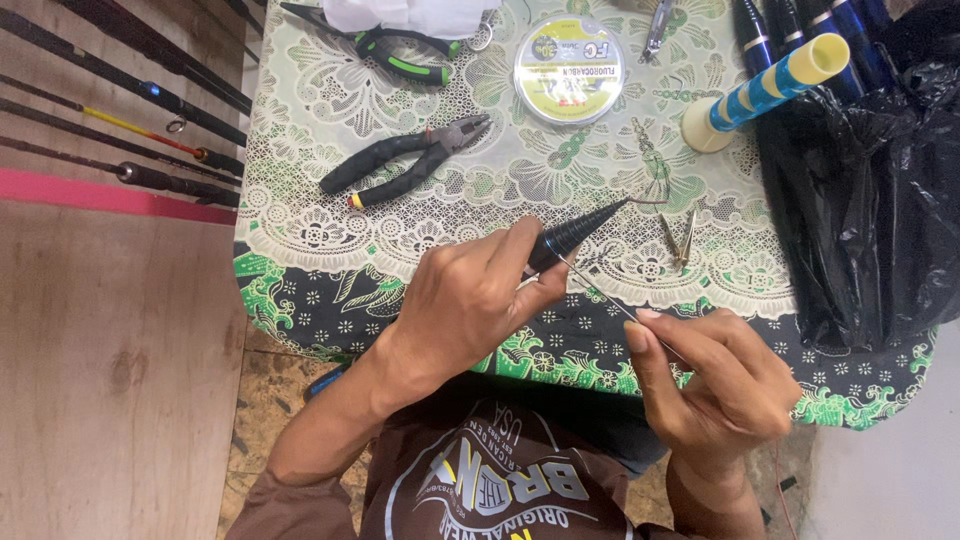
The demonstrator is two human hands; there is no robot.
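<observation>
We grip dark rod tip (575, 232) in left hand (470, 300), fingers closed round it, above worktop (330, 250). Right hand (715, 380) pinches thin line (600, 290). Judged mid-work: line on tip, pliers (405, 158) and spool (568, 68) lying unused.

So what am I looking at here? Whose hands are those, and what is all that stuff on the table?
This is one picture from a camera worn on a person's head, looking down at their own two bare hands. The left hand grips a black cone-shaped tool with a thin point. The right hand pinches a thin stiff wire or rod that runs up toward the tool. Below them is a table with a green and cream lace-patterned cloth. On it lie black-handled pliers, a round flat spool of fishing line, a small brass-coloured clip and a blue and cream striped stick on a cream base. A black plastic bag sits at the right edge, and dark fishing rods lie off the table's left side.
</observation>
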